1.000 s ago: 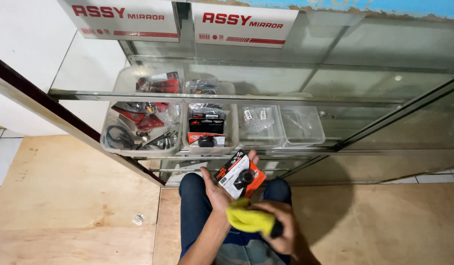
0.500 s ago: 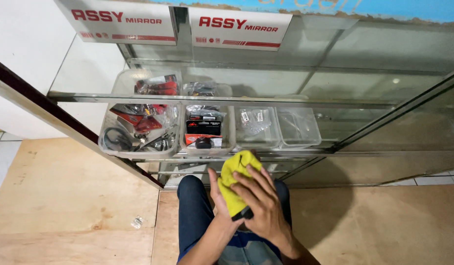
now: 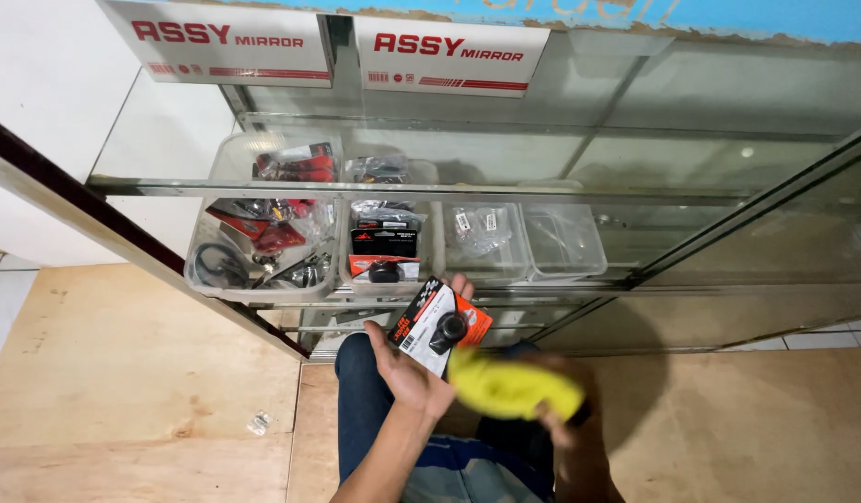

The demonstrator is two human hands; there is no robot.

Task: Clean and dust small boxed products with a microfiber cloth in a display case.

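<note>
My left hand (image 3: pixel 407 373) holds a small carded package (image 3: pixel 440 326), black and orange with a round black part under clear plastic, tilted in front of the glass cabinet. My right hand (image 3: pixel 565 433) grips a yellow cloth (image 3: pixel 514 389), blurred by motion, just right of and below the package. Both hands hover over my knees in blue trousers (image 3: pixel 365 410).
A glass display cabinet (image 3: pixel 579 186) fills the upper view. On its shelf stand clear plastic bins: one with red and black parts (image 3: pixel 263 242), one with similar carded packages (image 3: pixel 384 247), two nearly bare ones (image 3: pixel 561 242). Two white boxes (image 3: pixel 449 56) lie on top. Plywood floor (image 3: pixel 123 373) spreads left.
The yellow cloth, which covered the package half a second ago, has swept down and to the right, and the package shows again in my left hand.
</note>
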